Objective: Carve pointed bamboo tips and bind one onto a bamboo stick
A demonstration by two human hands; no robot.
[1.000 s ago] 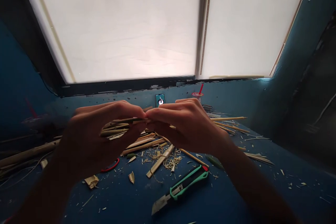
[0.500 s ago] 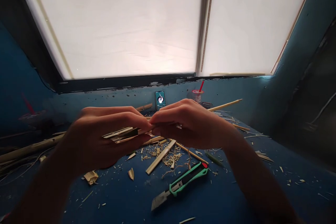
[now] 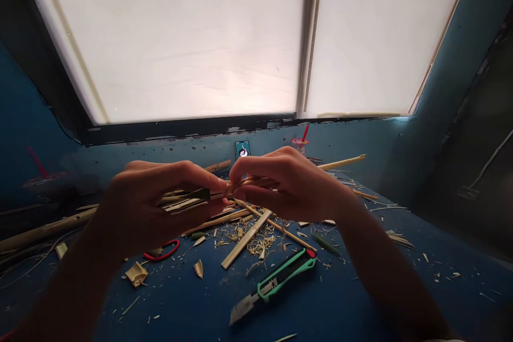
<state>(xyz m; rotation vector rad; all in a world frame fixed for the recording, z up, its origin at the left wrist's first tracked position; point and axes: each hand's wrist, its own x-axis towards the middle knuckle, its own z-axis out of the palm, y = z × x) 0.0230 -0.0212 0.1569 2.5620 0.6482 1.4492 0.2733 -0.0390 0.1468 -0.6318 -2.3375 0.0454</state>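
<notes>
My left hand [image 3: 154, 203] is closed round a small bundle of split bamboo strips [image 3: 184, 200], held level above the blue table [image 3: 360, 299]. My right hand [image 3: 280, 184] pinches the bundle's right end with thumb and fingertips, where a thin bamboo stick [image 3: 340, 162] runs out to the right. Both hands meet at the middle of the view. Below them lie loose bamboo slats [image 3: 244, 239] and shavings.
A green and black utility knife [image 3: 276, 282] with its blade out lies near the table's front. A red loop [image 3: 162, 254] lies under my left hand. A phone [image 3: 242, 149] and a cup with a red straw [image 3: 300, 142] stand by the window ledge. Long bamboo poles [image 3: 40, 230] lie at left.
My hands have shifted slightly while keeping hold of the bundle. The stick at the right has tilted up from the table. The red loop shows again beneath my left hand.
</notes>
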